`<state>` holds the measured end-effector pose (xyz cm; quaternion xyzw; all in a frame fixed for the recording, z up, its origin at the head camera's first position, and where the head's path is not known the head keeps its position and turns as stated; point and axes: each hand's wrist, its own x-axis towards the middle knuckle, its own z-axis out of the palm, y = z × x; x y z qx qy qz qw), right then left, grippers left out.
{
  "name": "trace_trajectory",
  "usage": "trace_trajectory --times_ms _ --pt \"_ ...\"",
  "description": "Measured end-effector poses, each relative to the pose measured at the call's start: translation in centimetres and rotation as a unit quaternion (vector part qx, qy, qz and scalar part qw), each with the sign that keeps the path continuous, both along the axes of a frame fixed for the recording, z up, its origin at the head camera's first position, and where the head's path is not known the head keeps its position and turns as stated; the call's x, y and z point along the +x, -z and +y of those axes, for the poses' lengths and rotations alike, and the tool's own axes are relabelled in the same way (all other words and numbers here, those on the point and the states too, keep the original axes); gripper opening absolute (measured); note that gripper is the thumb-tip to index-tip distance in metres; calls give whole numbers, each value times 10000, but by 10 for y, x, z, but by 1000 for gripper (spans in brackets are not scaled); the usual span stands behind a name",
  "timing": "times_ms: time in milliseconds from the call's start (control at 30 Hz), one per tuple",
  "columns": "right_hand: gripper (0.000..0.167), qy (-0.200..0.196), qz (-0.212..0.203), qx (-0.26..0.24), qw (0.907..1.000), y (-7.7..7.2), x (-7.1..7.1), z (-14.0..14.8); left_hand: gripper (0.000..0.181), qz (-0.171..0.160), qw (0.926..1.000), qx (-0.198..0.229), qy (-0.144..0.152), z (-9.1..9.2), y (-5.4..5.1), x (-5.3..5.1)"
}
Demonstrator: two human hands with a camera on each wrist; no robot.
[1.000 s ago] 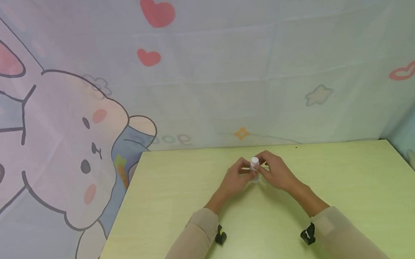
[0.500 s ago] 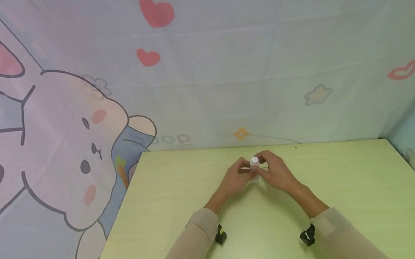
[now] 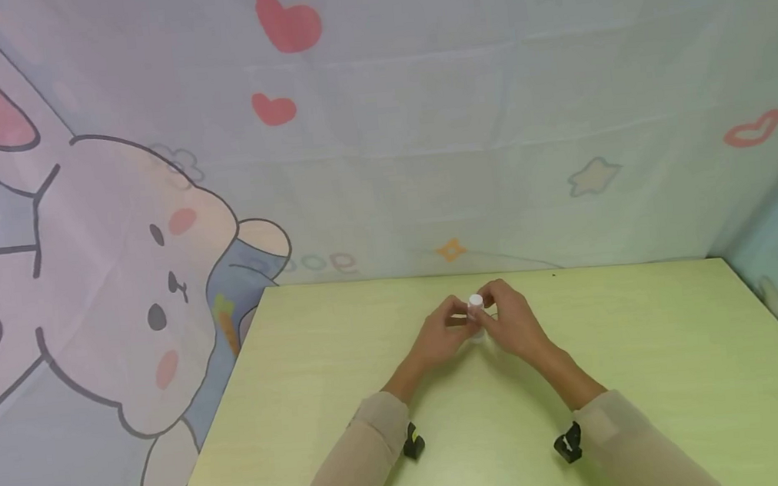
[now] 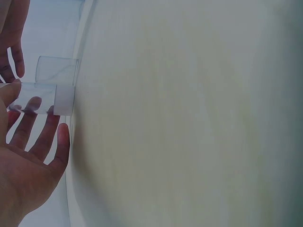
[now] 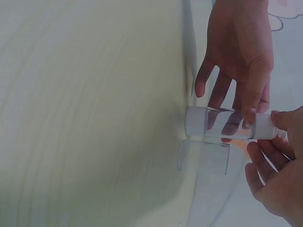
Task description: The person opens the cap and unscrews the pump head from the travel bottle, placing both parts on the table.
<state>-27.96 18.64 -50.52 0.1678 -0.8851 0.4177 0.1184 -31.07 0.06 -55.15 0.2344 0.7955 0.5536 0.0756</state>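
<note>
A small clear bottle [image 5: 215, 124] stands upright toward the far side of the table, with a white base [image 5: 195, 121] and a white cap [image 3: 475, 300]. My left hand [image 3: 441, 333] holds the bottle's body between thumb and fingers. At the top, my right hand [image 3: 516, 324] pinches the white cap between thumb and fingertips. In the right wrist view, the left hand [image 5: 241, 45] curls behind the transparent wall, and the right hand [image 5: 286, 179] is at the cap end. A clear cylindrical cover [image 4: 57, 71] stands on the table right beside the bottle.
The pale yellow-green table [image 3: 342, 340] ends at a cloth backdrop [image 3: 392, 119] printed with a rabbit and hearts. A tiny dark speck [image 3: 554, 275] lies near the table's back edge. Black mounts [image 3: 413, 441] sit at both wrists.
My right hand and forearm have shifted slightly left, with the fingers still at the cap. The left hand keeps its hold on the bottle, which stays in place.
</note>
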Motion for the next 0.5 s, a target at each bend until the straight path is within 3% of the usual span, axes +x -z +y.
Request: trace_trajectory --times_ms 500 --pt "21 -108 297 -108 9994 4 2 -1 18 59 9999 129 -6 1 1 1"
